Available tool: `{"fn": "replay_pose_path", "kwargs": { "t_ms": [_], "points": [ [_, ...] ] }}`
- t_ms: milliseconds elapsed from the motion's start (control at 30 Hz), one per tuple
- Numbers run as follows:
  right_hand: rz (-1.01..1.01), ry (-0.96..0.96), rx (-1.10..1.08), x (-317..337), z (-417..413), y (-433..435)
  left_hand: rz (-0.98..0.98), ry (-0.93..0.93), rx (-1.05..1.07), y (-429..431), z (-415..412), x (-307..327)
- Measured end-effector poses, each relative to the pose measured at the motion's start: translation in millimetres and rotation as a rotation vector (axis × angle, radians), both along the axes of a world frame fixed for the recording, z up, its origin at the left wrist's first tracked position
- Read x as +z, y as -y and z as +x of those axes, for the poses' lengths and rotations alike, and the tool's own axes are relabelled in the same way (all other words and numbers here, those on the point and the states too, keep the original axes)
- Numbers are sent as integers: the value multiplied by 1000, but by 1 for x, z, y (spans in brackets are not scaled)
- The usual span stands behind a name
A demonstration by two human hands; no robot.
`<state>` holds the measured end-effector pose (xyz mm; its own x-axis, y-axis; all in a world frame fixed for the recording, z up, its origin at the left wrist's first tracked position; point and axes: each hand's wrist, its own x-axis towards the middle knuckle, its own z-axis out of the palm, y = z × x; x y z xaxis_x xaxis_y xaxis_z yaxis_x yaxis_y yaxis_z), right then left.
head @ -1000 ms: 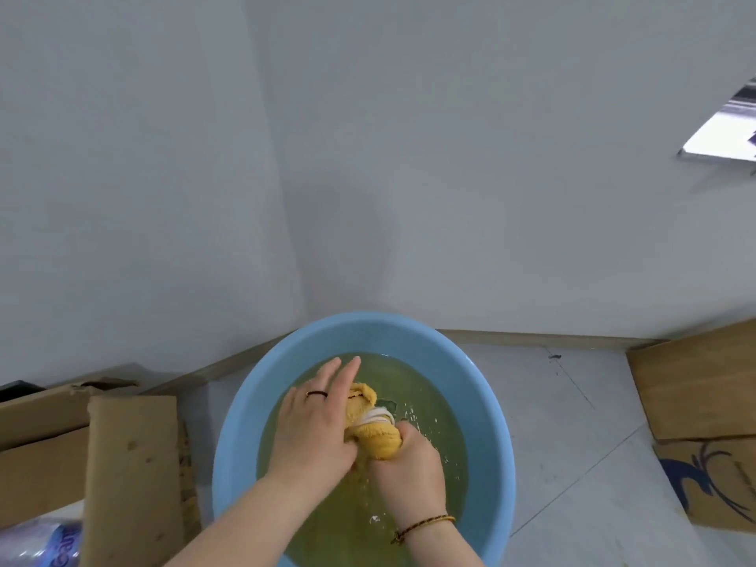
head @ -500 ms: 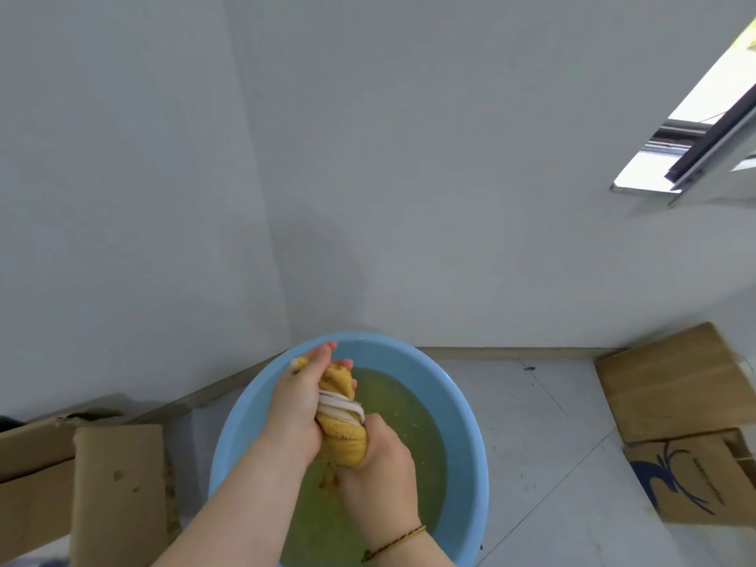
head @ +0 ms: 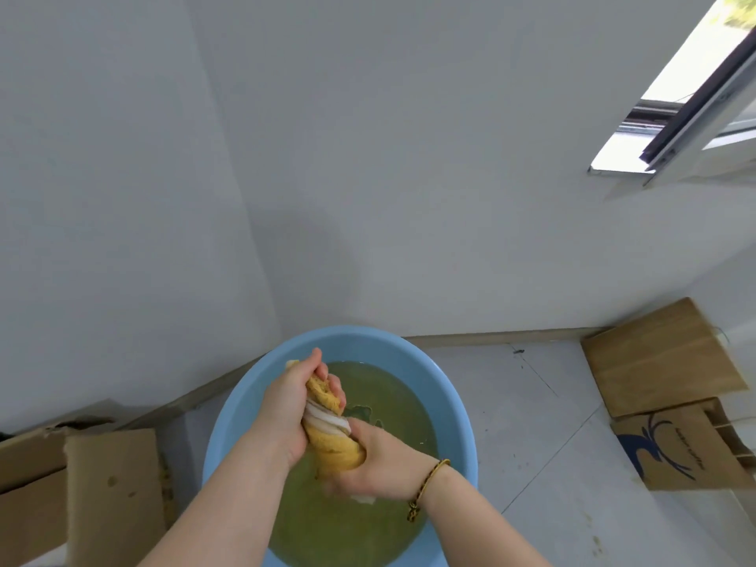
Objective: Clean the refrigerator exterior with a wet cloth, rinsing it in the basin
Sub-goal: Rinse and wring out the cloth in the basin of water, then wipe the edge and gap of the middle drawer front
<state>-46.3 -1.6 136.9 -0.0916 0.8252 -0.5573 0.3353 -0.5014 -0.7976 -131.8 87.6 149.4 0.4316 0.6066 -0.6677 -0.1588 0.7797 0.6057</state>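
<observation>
Walls point(head: 409, 157): plain pale grey, meeting in a corner at the left of centre.
Window point(head: 687, 104): upper right, white frame with a dark rail, bright daylight behind it.
Skirting board point(head: 491, 339): tan strip along the foot of the walls.
Floor point(head: 532, 423): light grey tiles with thin joints and a few small stains.
Dark speck point(head: 518, 351): on the floor close to the skirting board.
Cardboard boxes point(head: 110, 497): lower left, brown, flaps up, spotted with stains.
Plain paper bag point(head: 658, 358): brown, lying flat by the right wall.
Printed paper bag point(head: 687, 452): brown with a dark blue design, flat, just below the plain one and partly under its edge.
</observation>
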Motion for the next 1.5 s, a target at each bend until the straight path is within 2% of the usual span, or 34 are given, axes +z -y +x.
{"fn": "replay_pose_path", "kwargs": {
  "t_ms": [67, 167, 333, 500, 667, 767, 867, 933, 1033, 1133, 1200, 1300, 1400, 1500],
  "points": [
    [14, -60, -62, 5, 2, 9, 122, -16, -51, 4, 5, 11],
    [194, -99, -367, 23, 5, 15, 258, 17, -65, 9, 14, 28],
    [505, 22, -763, 53, 10, 36, 376, 177, -142, 34, 35, 60],
    [579, 73, -1089, 87, 30, 79, 521, 167, -371, 71, 50, 78],
    [636, 48, -1229, 121, 49, 151, 613, 268, -450, 134, 78, 108],
    [686, 214, -1379, 146, 54, 221, 693, 329, -609, 196, 98, 131],
    [714, 422, -1494, 170, 49, 309, 673, 366, -764, 276, 112, 151],
    [688, 474, -1531, 181, 44, 356, 627, 408, -879, 322, 113, 156],
    [701, 439, -1652, 193, 31, 437, 635, 495, -1098, 398, 110, 165],
    [721, 341, -1769, 201, 17, 510, 493, 605, -1186, 466, 103, 175],
    [728, 330, -1909, 202, 6, 554, 455, 610, -1187, 509, 98, 180],
    [724, 506, -2149, 200, -17, 603, 505, 562, -1111, 566, 89, 179],
    [764, 517, -2145, 205, -41, 625, 583, 591, -1102, 608, 80, 182],
    [828, 432, -2153, 209, -52, 637, 673, 664, -1165, 637, 73, 185]
  ]
}}
